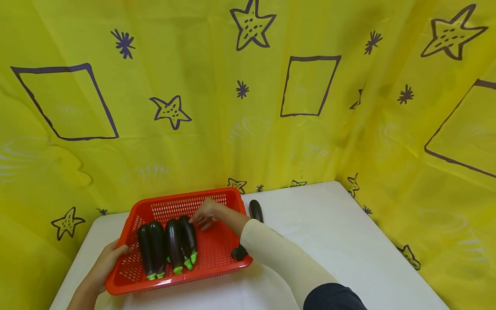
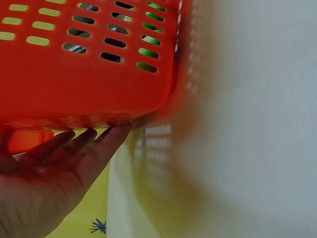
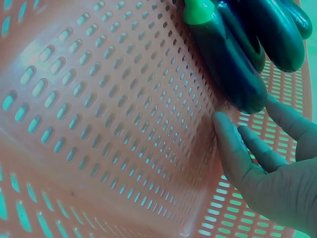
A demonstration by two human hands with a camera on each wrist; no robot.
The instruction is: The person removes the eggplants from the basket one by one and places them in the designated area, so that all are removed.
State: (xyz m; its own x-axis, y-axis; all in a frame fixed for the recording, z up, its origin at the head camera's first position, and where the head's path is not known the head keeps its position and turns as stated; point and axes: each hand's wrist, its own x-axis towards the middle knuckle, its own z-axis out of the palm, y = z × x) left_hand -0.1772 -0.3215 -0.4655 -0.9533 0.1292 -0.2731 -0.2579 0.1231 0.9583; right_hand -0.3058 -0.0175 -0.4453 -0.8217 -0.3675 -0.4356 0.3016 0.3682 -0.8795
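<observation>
A red plastic basket (image 1: 217,249) with slotted walls stands on the white table, several dark purple eggplants (image 1: 173,243) side by side in its left half. Their green stem ends point toward me. My left hand (image 1: 103,263) grips the basket's left side, thumb over the rim; in the left wrist view its fingers (image 2: 101,153) reach under the basket's edge. Inside the basket, my right hand (image 1: 207,213) is at the far end of the rightmost eggplant (image 3: 230,69). Its fingers are loosely bent, with fingertips right at the eggplant's rounded tip and not wrapped round it.
Another eggplant (image 1: 255,211) lies on the white table (image 1: 310,215) just right of the basket, partly behind my right forearm. A small dark object (image 1: 239,253) shows below that forearm. Yellow patterned sheeting (image 1: 201,150) hangs behind the table and along its sides.
</observation>
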